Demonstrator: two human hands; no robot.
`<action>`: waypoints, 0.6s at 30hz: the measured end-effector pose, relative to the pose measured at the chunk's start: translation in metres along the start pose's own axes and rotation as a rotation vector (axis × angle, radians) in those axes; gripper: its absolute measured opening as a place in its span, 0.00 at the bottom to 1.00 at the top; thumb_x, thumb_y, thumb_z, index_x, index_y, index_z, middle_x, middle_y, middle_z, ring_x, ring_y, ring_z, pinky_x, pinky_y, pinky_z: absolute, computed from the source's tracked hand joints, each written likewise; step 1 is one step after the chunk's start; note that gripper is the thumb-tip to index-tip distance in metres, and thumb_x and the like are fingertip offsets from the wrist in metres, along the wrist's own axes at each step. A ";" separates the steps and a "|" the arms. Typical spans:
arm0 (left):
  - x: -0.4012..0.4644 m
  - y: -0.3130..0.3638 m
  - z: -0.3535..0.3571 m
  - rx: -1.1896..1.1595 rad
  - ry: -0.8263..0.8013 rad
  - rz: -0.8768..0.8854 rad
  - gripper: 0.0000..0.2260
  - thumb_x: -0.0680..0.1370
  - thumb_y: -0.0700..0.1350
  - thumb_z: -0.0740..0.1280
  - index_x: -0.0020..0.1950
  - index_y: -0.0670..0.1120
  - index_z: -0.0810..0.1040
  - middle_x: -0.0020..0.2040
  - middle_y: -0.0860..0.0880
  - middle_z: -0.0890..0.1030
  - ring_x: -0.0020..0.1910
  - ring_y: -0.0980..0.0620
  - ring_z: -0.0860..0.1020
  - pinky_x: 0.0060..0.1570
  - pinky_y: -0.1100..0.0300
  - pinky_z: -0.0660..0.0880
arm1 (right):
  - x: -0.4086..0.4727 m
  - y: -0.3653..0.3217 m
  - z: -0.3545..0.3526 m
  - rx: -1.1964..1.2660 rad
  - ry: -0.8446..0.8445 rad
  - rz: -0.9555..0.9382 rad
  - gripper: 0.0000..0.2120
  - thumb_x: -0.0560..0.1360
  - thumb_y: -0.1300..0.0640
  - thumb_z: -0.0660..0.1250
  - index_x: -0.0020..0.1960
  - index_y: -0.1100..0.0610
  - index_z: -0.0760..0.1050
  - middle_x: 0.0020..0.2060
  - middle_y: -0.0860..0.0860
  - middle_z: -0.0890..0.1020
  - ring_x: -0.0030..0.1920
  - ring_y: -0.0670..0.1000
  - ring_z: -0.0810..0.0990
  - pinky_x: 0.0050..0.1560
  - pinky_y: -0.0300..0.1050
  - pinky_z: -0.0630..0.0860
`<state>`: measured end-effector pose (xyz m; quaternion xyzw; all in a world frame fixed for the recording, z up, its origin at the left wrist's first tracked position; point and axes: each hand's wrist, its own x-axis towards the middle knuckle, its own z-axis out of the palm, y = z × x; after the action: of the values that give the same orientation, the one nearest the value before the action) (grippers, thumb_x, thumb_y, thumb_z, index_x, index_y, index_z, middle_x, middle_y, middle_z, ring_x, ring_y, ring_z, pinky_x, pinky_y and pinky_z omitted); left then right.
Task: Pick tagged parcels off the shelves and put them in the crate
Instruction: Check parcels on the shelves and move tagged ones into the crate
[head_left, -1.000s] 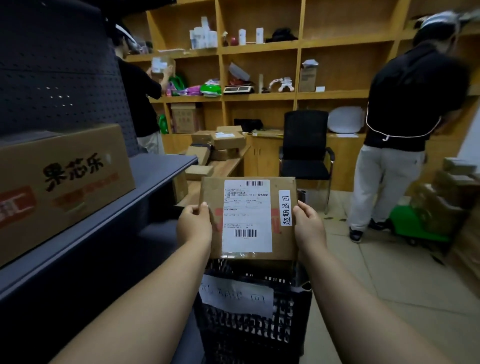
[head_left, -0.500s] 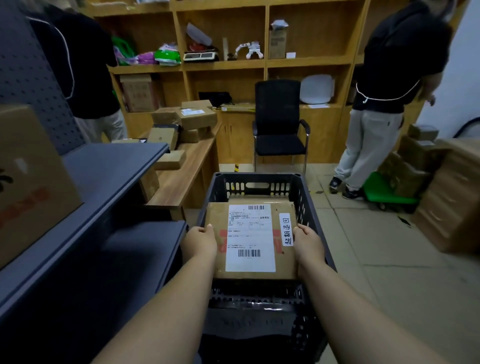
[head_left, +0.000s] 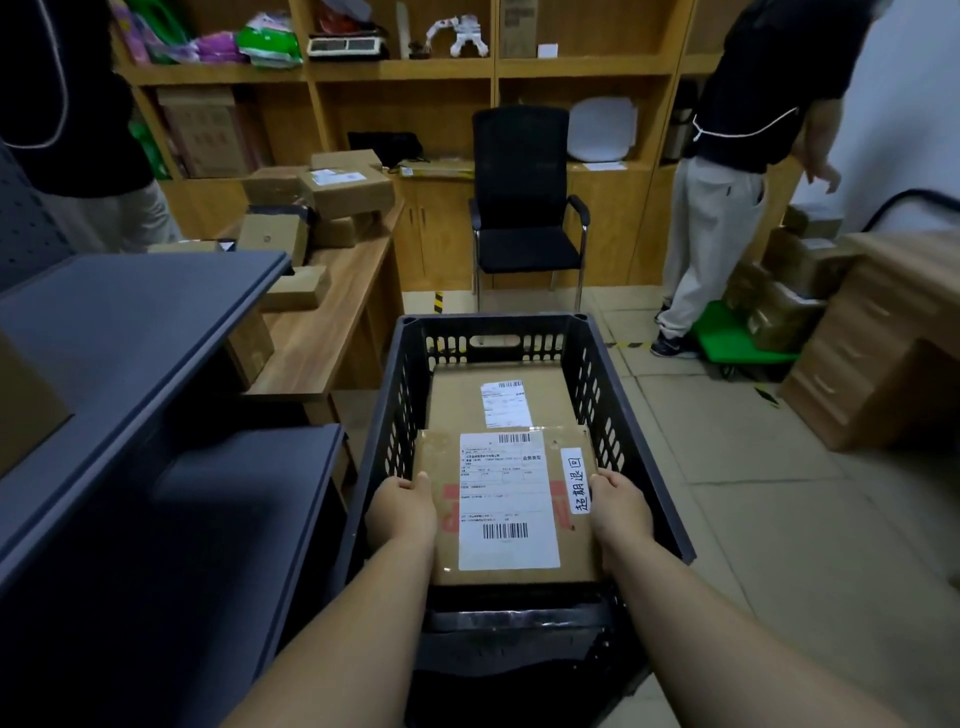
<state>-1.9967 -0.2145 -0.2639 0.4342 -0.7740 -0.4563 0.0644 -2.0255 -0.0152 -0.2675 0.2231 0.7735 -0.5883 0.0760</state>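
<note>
A flat brown cardboard parcel (head_left: 574, 545) with a white shipping label and a handwritten white tag lies low inside the black slatted crate (head_left: 387, 410). My left hand (head_left: 402, 506) grips its left edge and my right hand (head_left: 621, 506) grips its right edge, both reaching down into the crate. Beneath it and further back lies another brown parcel (head_left: 452, 395) with a white label.
Grey metal shelves (head_left: 130, 332) stand at my left. A wooden desk (head_left: 332, 312) with several boxes lies beyond them. A black chair (head_left: 524, 208) stands ahead. One person (head_left: 727, 182) stands at the right by a green trolley (head_left: 732, 338) of parcels, another at the far left.
Both hands have lowered the tagged parcel from chest height, above the crate, down into it. My view has tilted downward.
</note>
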 end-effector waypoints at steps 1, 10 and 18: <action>0.002 -0.002 0.002 0.009 0.000 -0.001 0.12 0.79 0.51 0.61 0.44 0.43 0.75 0.47 0.42 0.80 0.42 0.43 0.75 0.43 0.55 0.72 | 0.003 0.001 0.001 -0.009 -0.006 0.012 0.15 0.77 0.55 0.56 0.58 0.56 0.77 0.44 0.54 0.84 0.48 0.58 0.82 0.47 0.52 0.75; 0.021 -0.019 0.020 0.018 -0.046 -0.072 0.11 0.78 0.51 0.63 0.45 0.44 0.77 0.48 0.41 0.81 0.49 0.39 0.78 0.54 0.47 0.76 | 0.025 0.016 0.008 -0.072 -0.043 0.066 0.13 0.76 0.55 0.57 0.50 0.54 0.80 0.37 0.50 0.83 0.38 0.51 0.79 0.34 0.42 0.69; 0.028 -0.035 0.043 0.035 -0.120 -0.183 0.12 0.78 0.48 0.63 0.47 0.40 0.78 0.47 0.41 0.81 0.47 0.40 0.79 0.51 0.49 0.77 | 0.048 0.038 0.016 -0.100 -0.066 0.228 0.13 0.77 0.59 0.55 0.44 0.57 0.78 0.40 0.55 0.83 0.38 0.55 0.78 0.34 0.42 0.69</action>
<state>-2.0135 -0.2144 -0.3233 0.4761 -0.7414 -0.4719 -0.0314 -2.0540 -0.0103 -0.3237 0.2860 0.7686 -0.5437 0.1786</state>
